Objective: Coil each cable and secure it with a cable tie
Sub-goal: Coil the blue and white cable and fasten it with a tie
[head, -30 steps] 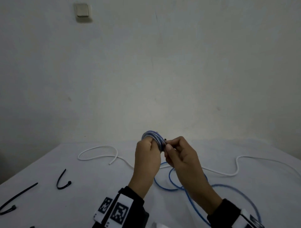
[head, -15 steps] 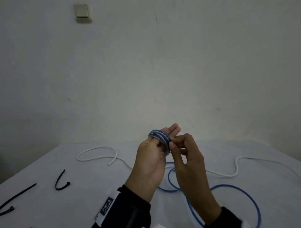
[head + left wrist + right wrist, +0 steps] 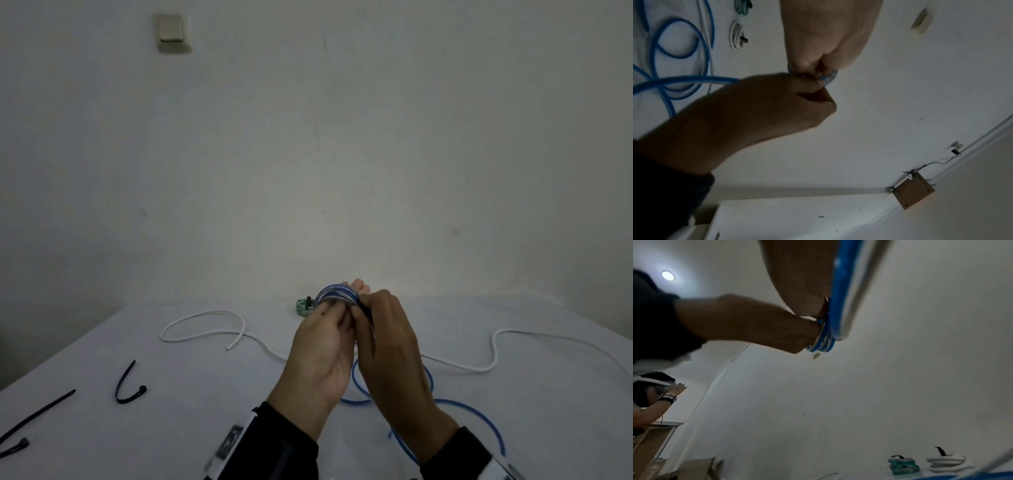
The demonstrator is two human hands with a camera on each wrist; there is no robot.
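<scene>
- The left hand (image 3: 322, 346) is gripping a blue cable (image 3: 337, 295) coil above the table (image 3: 191, 421).
- The right hand (image 3: 390, 346) is pinching the coil's strand; loose blue loops are lying below.
- Black cable ties (image 3: 128, 389) are lying well apart, left.

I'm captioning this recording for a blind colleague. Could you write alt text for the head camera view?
Two hands held above a white table wind a blue cable into a small coil: the left hand holds the coil while the right hand pinches it. The cable's loose loops, a white cable and black cable ties lie on the table.
</scene>
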